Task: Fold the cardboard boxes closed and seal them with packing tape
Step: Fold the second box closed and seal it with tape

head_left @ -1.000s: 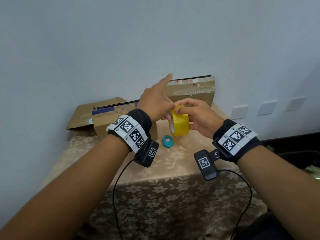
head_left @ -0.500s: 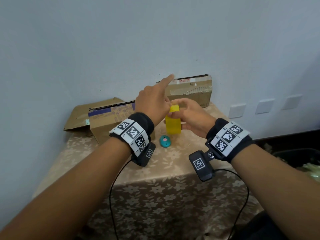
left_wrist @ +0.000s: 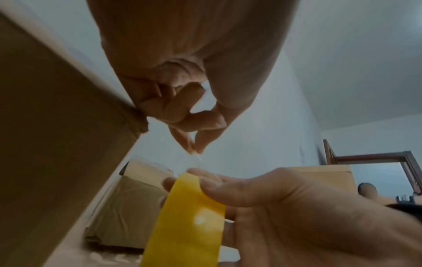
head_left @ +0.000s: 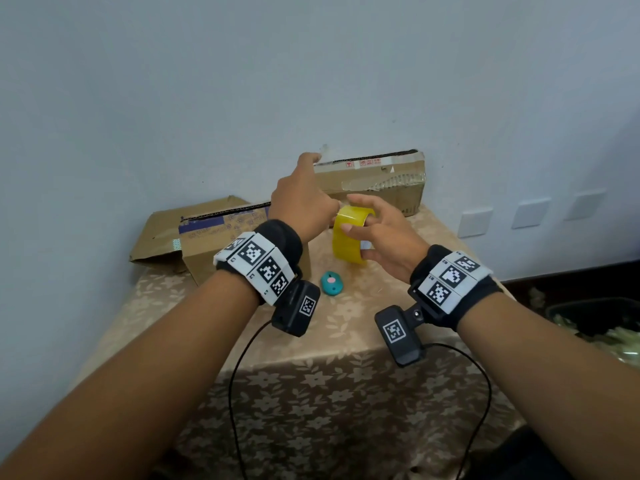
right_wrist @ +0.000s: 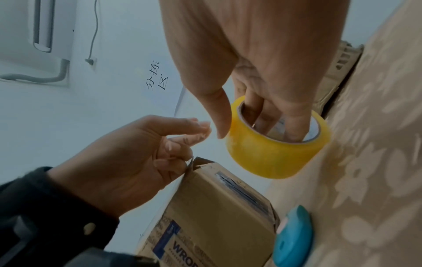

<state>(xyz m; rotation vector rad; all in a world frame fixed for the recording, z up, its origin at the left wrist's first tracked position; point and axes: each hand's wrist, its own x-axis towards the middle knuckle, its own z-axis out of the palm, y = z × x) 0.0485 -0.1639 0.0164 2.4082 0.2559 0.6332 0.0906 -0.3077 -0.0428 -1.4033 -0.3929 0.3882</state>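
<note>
Tape roll: we see the yellow tape roll [head_left: 351,237] held above the table [head_left: 363,317], between the two hands, in front of the far box.
Right hand: our right hand [head_left: 384,240] has fingers [right_wrist: 271,115] pushed through the roll's core and thumb on the outer side, so it holds the roll firmly.
Left hand: our left hand [head_left: 301,206] has thumb & a finger pinched together just beside the roll; index finger points up. In the left wrist view a thin clear strip hangs from the pinch, we think it is the tape end, but it is hard to see.
Near box: near box [head_left: 221,237] lies on the table's left w/ one flap open to the left; what is inside, we cannot tell.
Far box: far box [head_left: 377,185] stands against the wall, old tape on its front; its top is not visible to us.
Small item: a teal oval object [head_left: 331,283] lies on the cloth below the roll; we cannot tell what it is.
Cut off: right edge of the head view shows a dark bin [head_left: 595,317], only partly visible.
</note>
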